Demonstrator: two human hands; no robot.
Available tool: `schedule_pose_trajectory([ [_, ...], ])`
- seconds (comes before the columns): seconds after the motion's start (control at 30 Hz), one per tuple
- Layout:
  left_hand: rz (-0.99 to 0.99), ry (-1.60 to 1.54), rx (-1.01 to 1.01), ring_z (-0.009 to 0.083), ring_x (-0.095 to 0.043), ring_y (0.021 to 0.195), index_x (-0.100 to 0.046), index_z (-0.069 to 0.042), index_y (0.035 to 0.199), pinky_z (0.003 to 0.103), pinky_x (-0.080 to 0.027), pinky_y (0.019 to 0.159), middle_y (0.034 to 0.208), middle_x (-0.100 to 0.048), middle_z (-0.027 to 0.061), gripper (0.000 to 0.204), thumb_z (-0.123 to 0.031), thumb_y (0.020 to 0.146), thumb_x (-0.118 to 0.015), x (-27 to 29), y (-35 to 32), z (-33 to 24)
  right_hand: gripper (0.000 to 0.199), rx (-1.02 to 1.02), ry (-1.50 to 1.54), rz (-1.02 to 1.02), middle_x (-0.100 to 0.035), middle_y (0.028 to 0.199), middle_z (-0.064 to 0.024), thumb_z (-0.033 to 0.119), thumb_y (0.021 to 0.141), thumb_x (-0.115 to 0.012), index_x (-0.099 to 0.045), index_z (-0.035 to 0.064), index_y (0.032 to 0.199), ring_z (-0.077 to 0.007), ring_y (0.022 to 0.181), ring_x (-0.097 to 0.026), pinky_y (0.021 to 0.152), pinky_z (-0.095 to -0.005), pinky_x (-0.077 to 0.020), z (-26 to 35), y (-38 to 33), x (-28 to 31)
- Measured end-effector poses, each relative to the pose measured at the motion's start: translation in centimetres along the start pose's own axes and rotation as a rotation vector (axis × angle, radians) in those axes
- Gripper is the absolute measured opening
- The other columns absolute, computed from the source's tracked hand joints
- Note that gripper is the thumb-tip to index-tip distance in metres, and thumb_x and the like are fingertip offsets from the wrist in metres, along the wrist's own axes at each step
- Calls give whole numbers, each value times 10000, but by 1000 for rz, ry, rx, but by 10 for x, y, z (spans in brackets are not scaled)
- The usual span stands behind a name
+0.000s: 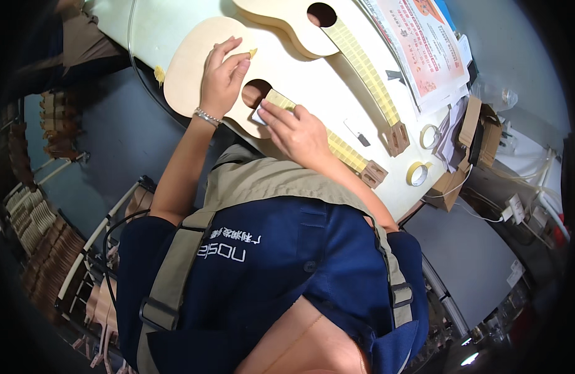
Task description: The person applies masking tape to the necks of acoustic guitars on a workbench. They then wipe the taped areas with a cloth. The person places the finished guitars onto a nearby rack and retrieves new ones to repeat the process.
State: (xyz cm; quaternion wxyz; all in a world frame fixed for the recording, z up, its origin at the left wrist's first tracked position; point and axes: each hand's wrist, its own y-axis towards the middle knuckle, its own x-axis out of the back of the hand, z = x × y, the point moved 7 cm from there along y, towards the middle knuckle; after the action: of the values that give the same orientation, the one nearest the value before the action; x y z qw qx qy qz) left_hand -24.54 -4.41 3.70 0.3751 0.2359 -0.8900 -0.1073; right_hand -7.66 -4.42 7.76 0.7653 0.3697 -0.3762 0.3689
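Note:
A pale unfinished ukulele lies on the white table, its neck pointing to the lower right, with yellow tape covering the fretboard. My left hand rests on its body above the sound hole, fingers apart. A small scrap of yellow tape shows by those fingertips; whether it sticks to the hand or the wood I cannot tell. My right hand presses a small white pad onto the wood beside the sound hole, at the fretboard's end. The fingers hide most of the pad.
A second ukulele, its fretboard taped too, lies beyond the first. Right of the necks are two tape rolls, printed sheets and a cardboard box. A small dark-tipped tool lies between the necks. Racks of wooden parts stand left.

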Motion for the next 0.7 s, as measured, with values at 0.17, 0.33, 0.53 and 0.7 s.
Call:
schedule_pose_trajectory([
  [0.17,-57,-71,7,280,-535,1092,-642,-10,936,392,-335,1022,1074,-616,114,246,-214,913,-507,1,-2,7,209,-93,-138,-29,-638,1001,53,156,704,-660,-660,117,909,-183,557,-489,467,-284,-464,-3,10,-25],
  [0.33,-89,-85,-2,278,-566,1042,-651,-33,917,394,-364,1005,1050,-630,92,257,-259,900,-529,2,-5,11,187,-15,-155,-11,-647,982,37,181,697,-649,-656,111,870,-189,567,-512,440,-286,-453,12,16,-16],
  [0.53,-41,-113,6,281,-538,1088,-640,11,916,410,-295,1052,1075,-614,128,300,-218,936,-447,3,1,8,154,-42,-237,51,-663,978,43,194,730,-649,-675,131,869,-174,581,-526,457,-272,-470,-9,23,-34],
  [0.7,-35,-137,20,277,-538,1085,-649,12,886,410,-292,1055,1054,-617,121,289,-201,929,-458,1,-4,9,135,-48,-246,108,-678,961,46,197,757,-653,-700,150,875,-159,577,-527,460,-267,-478,0,13,-23],
])
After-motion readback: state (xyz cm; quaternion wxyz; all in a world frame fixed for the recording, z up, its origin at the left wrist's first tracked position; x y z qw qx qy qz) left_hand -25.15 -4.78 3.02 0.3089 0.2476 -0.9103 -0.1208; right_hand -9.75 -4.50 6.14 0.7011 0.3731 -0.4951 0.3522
